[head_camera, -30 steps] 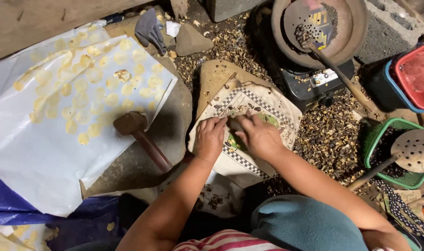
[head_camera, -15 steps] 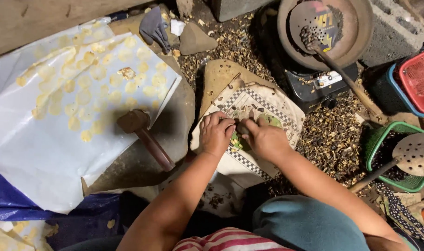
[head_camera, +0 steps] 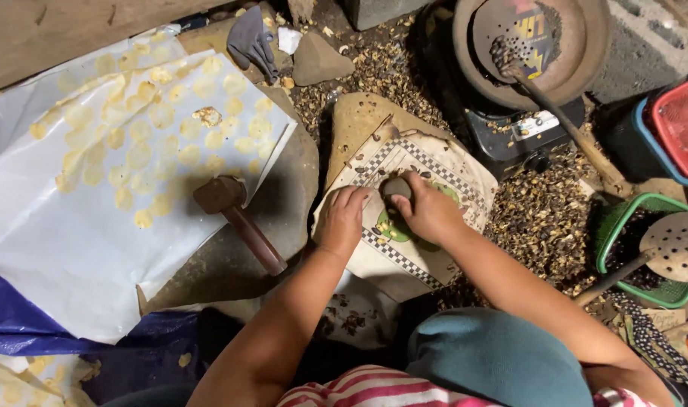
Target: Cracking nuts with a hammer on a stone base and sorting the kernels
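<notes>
- Printed sack-like package [head_camera: 427,252], flat, cream-coloured, with a black-and-white chequered border and a round green patch near its middle; lies spread over the flat tan stone slab [head_camera: 355,120], covering the slab's near and right-hand part, the far left corner of the slab left bare.
- Small white rectangular label [head_camera: 536,124] with dark markings and a red spot, fixed to the top face of the black stove body [head_camera: 510,147], near its right-hand edge.
- Colour print [head_camera: 528,34], yellow, blue and red, on the round perforated metal disc lying in the brown pan [head_camera: 585,53], at the disc's right side.
</notes>
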